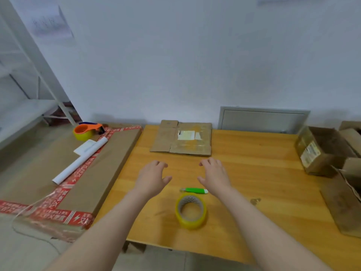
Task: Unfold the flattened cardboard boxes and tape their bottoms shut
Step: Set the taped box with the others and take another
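View: head cam, the only one.
Flat box: lies flat at far edge of table, centre, by the wall; old label + tape scraps on top; not unfolded yet.
L hand: fingers loosely bent, holds nothing; over the table just short of flat box's near edge, no contact w/ it.
R hand: likewise relaxed + empty; beside L hand w/ a gap between; near box's near-right corner, apart from it.
Tape roll: yellowish, lying hole-up near table's front edge, between the forearms; untouched.
Cutter: green, between tape roll and hands, one end just beside R wrist.
R side: opened boxes, one tipped over, mouth showing; bottoms hidden, can't tell if taped.
L side: big parcel w/ red tape; orange dispenser + white paper roll on it.
Progress: prob. early for this box; nothing opened, no tape pulled. Boxes at R look already set up, so maybe part done.
Left to do: lift flat box, square it, fold bottom flaps, tape seam.
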